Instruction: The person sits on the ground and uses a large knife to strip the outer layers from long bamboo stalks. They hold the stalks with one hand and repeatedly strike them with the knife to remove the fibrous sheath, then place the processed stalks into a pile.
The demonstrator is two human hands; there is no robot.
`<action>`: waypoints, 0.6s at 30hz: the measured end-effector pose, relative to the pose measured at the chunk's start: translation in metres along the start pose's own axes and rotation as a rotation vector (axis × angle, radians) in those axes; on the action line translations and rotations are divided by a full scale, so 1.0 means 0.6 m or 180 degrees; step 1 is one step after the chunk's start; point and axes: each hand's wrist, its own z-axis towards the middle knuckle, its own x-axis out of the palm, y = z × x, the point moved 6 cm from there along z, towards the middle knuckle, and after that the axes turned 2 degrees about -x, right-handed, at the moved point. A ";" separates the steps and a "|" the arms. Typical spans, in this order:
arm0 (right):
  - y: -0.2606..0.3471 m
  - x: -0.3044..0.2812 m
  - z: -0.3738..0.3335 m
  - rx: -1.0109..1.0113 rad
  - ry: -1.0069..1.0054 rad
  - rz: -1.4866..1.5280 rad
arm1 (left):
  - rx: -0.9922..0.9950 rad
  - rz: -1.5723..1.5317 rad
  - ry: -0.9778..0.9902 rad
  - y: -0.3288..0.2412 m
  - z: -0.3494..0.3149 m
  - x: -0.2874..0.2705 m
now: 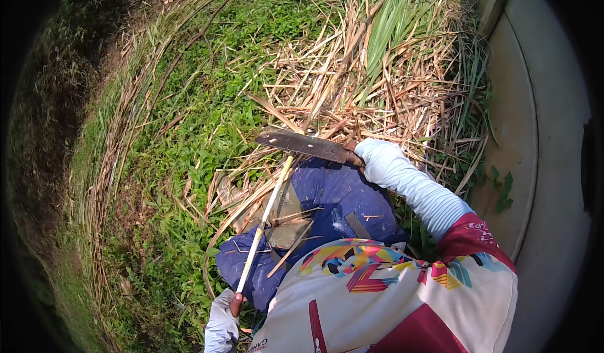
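My left hand (225,314), in a light sleeve that runs over the wrist, is closed round the near end of a long pale stalk (267,211), its thumb along it. The stalk slants up and away over my bent knees. My right hand (375,156), in a light blue sleeve, grips the handle of a machete (303,144) with a broad dark blade. The blade lies across the far part of the stalk; whether it touches the stalk I cannot tell. Beyond the blade, dry brown leaves (340,76) continue in the stalk's line.
Cut dry stalks and leaves (402,95) lie heaped ahead, with long green blades (384,38) on top. Low green plants (220,89) cover the ground to the left. A pale concrete wall (553,101) runs along the right. My blue trousers (333,189) carry scraps of leaf.
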 end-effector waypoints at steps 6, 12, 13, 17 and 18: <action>-0.104 0.005 0.078 0.0391 -0.0567 0.0112 | -0.0151 0.0255 -0.0231 0.000 -0.078 -0.019; -0.388 0.006 0.130 0.2007 -0.1314 0.0734 | -0.0126 0.0356 -0.0431 0.000 -0.128 -0.040; -0.358 -0.003 0.129 0.2043 -0.1359 0.0692 | -0.0183 0.0351 -0.0518 0.005 -0.138 -0.037; -0.246 0.008 0.087 0.1322 -0.1520 0.0955 | 0.0019 0.0343 -0.1034 -0.005 -0.150 -0.011; -0.186 -0.003 0.056 0.1138 -0.1435 0.1150 | 0.0168 0.0442 -0.1155 0.018 -0.140 -0.012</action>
